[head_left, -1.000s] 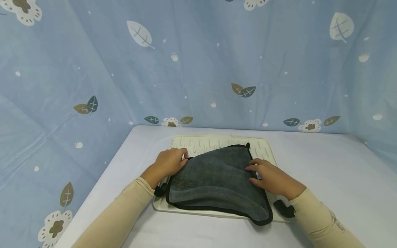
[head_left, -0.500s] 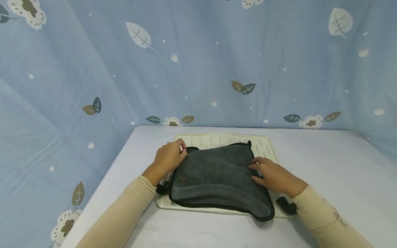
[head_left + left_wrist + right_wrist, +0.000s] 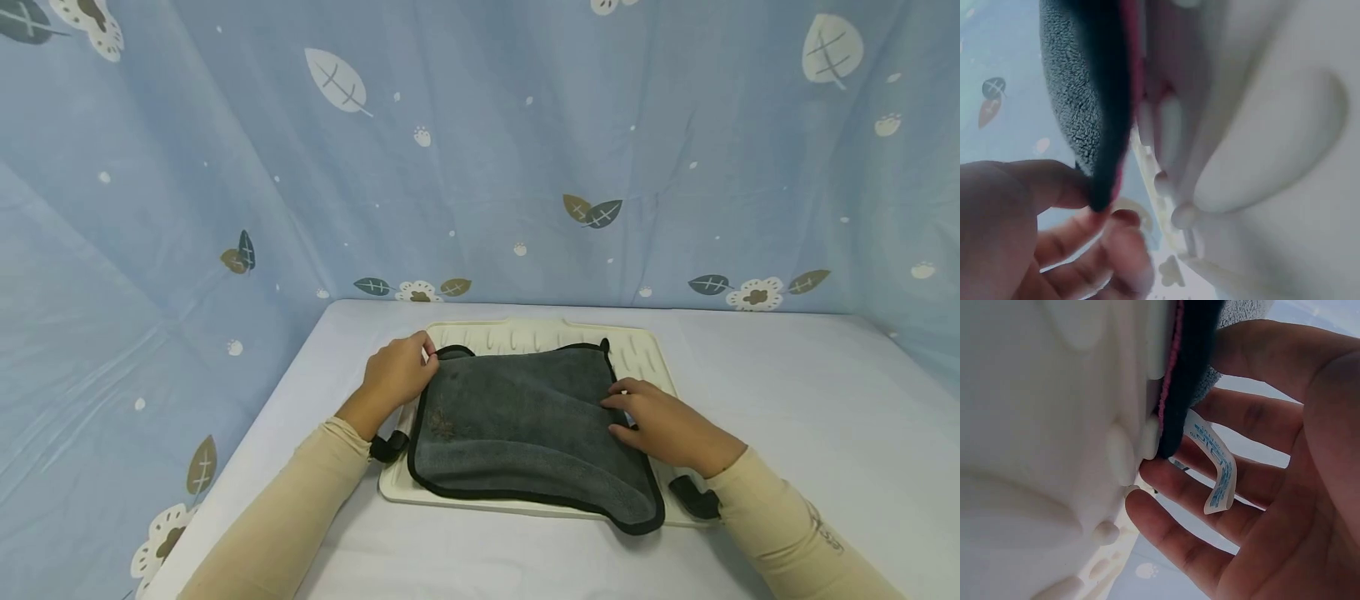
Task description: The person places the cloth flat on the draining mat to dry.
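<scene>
A grey towelling cloth (image 3: 517, 417) with black edging lies over a cream ridged board (image 3: 643, 358), its front right corner hanging past the board's front edge. At the cloth's far left corner, my left hand (image 3: 396, 373) pinches the edging between thumb and fingers; the left wrist view shows the thumb (image 3: 1054, 181) on the towelling side. My right hand (image 3: 663, 423) rests on the cloth's right edge with spread, relaxed fingers. In the right wrist view a white label (image 3: 1219, 472) with blue print sticks out from the edge beside those fingers, and pink shows along the underside.
The board stands on a table with a white cover (image 3: 795, 400). A blue curtain (image 3: 480, 167) with leaf and flower prints closes off the back and sides. Dark wrist-worn pieces (image 3: 693, 497) sit under both forearms, close to the board's sides.
My left hand has moved away from me and slightly left, drawing the cloth's far left corner with it, so the cloth lies wider and flatter there. The right hand has hardly moved.
</scene>
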Demonstrator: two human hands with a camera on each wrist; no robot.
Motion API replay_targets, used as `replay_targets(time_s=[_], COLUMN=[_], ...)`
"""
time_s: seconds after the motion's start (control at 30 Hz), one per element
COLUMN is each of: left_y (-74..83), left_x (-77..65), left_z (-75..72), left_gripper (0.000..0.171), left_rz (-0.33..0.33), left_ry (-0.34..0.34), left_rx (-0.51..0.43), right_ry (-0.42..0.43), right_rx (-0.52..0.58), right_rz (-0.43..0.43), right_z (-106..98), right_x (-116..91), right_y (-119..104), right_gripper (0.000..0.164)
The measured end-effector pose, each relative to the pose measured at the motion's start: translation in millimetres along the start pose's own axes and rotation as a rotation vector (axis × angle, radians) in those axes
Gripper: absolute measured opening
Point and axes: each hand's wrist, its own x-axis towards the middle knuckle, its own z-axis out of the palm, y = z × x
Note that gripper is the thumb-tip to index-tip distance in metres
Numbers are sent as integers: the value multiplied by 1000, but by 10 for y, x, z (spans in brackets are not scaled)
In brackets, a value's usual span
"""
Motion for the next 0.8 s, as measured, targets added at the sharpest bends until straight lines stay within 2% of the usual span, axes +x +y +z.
replay_targets(time_s=[0.2,0.47,0.67,0.8], left_y=[35,199,308,338], left_x=[50,253,343,383], left_z=[12,38,-25,-60], left_gripper=[18,28,22,19], left_rz=[1,124,202,239], left_ry=[-134,-162,-190,-199], left_rx=[53,124,227,255], right_ry=[-5,-2,17,20], right_rx=[-8,-15,-17,-19], right_rz=[-2,-5,-20,-24], right_z=[11,47,36,36], right_x=[7,5,-1,3], right_y=[39,58,50,54], right_gripper=[32,33,32,32])
